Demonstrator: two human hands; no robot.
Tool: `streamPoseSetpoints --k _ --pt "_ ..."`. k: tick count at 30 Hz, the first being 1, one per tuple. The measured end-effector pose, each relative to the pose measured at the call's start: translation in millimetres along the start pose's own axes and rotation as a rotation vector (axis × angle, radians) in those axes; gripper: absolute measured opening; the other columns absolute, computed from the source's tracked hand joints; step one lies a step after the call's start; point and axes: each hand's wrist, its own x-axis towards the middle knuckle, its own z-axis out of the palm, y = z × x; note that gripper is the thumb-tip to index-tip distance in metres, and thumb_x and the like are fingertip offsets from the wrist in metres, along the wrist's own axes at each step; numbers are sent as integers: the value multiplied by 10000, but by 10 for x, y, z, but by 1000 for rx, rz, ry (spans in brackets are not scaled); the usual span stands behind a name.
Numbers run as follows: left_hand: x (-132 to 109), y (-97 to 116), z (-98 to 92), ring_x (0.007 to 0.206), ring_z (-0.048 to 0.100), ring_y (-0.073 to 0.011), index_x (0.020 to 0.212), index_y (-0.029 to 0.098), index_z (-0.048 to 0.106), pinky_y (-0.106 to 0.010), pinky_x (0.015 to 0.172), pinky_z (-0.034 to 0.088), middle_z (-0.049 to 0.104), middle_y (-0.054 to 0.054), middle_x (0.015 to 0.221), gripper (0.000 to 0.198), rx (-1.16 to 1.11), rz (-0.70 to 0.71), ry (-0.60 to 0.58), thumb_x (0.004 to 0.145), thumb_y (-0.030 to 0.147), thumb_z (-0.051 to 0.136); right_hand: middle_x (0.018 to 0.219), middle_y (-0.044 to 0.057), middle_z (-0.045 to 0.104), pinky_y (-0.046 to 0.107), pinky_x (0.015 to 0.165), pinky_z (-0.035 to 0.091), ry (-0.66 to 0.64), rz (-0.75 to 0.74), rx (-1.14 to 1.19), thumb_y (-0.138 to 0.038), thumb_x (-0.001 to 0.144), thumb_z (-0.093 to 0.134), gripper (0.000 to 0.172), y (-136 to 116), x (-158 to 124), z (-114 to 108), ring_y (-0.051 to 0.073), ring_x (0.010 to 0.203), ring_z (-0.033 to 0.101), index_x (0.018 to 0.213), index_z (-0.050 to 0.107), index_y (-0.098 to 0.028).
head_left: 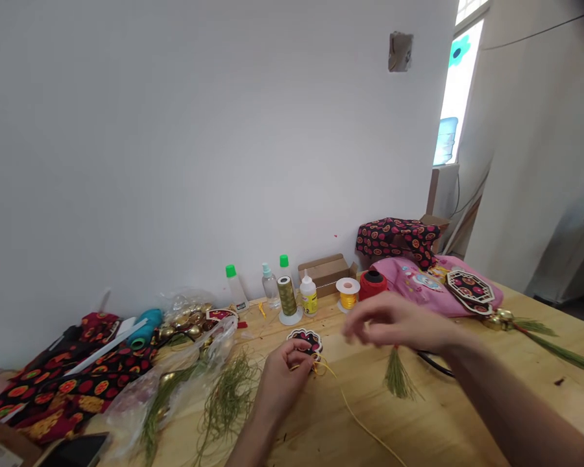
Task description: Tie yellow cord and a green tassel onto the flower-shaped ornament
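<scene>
My left hand (283, 376) is closed in a pinch at the lower edge of a scalloped, flower-shaped ornament (307, 337) with dark patterned fabric and a pale rim. Yellow cord (346, 401) is gathered at its fingertips, and one strand trails over the table to the bottom edge. Raised to the right, my right hand (394, 321) has curved fingers with a gap between thumb and index. It is slightly blurred, and nothing shows in it. Beneath it lies a green tassel (398, 376) with a red top, partly covered by the hand.
Along the wall stand a green thread cone (287, 297), glue bottle (309, 299), yellow cord spool (348, 298), red spool (372, 285) and cardboard box (326, 272). Loose green threads (231, 392) and patterned fabric (87, 370) lie left. A pink bag (418, 292) with an octagonal ornament (470, 288) lies right.
</scene>
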Motion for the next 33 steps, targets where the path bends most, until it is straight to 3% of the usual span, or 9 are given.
streamPoseSetpoints --k 2,4,6,8,12,16,22,26,33 --pt "-15 38 -3 603 605 -147 812 146 588 -222 559 430 666 -24 628 175 44 39 -12 644 193 574 791 54 581 207 492 366 -17 197 -202 -328 596 626 408 94 183 311 121 597 494 966 585 -161" --pt "-24 76 -12 647 615 -162 807 145 599 -241 595 447 672 -39 670 170 89 66 -22 648 195 565 754 35 579 201 491 344 -106 252 -365 -241 544 653 525 229 305 588 128 598 485 1052 537 -178" --pt "-24 98 -24 686 618 -171 803 149 612 -254 626 459 678 -51 723 166 122 82 -27 657 197 550 699 14 562 191 493 317 -100 233 -417 -162 614 560 418 362 354 768 114 581 463 1032 544 -178" --pt "-17 99 -40 718 617 -179 794 154 630 -261 641 465 681 -61 778 169 166 81 -22 658 210 544 621 -5 518 183 481 285 -57 216 -411 -151 688 458 240 472 348 834 95 549 423 886 595 -158" --pt "1 64 -73 672 613 -190 711 156 670 -262 605 457 688 -62 725 171 320 40 17 633 268 566 491 -48 316 172 430 204 -59 211 -358 -178 726 394 220 625 283 752 66 488 292 570 542 -135" --pt "4 52 -115 549 569 -160 670 151 687 -228 491 397 670 -42 602 237 432 -2 -13 640 347 558 489 -54 191 183 404 139 -94 228 -366 -158 679 415 229 675 246 631 57 466 201 454 451 -129" --pt "11 64 -177 511 506 -128 660 153 703 -208 463 331 663 -21 588 256 491 -47 -80 629 366 563 462 -54 347 172 421 195 -53 264 -403 -195 683 444 206 587 218 535 57 460 293 550 587 -130" --pt "6 38 -198 451 460 -108 635 152 696 -193 408 285 634 0 524 275 417 -71 -74 617 396 571 528 -17 514 184 466 270 79 285 -425 -217 700 457 191 594 215 488 81 501 416 629 616 -138" --pt "9 36 -183 469 520 -114 721 140 688 -189 424 348 667 -15 584 273 104 -117 -33 612 381 619 625 18 548 230 550 385 363 190 -139 -267 759 426 198 568 276 466 120 607 494 640 530 -147"
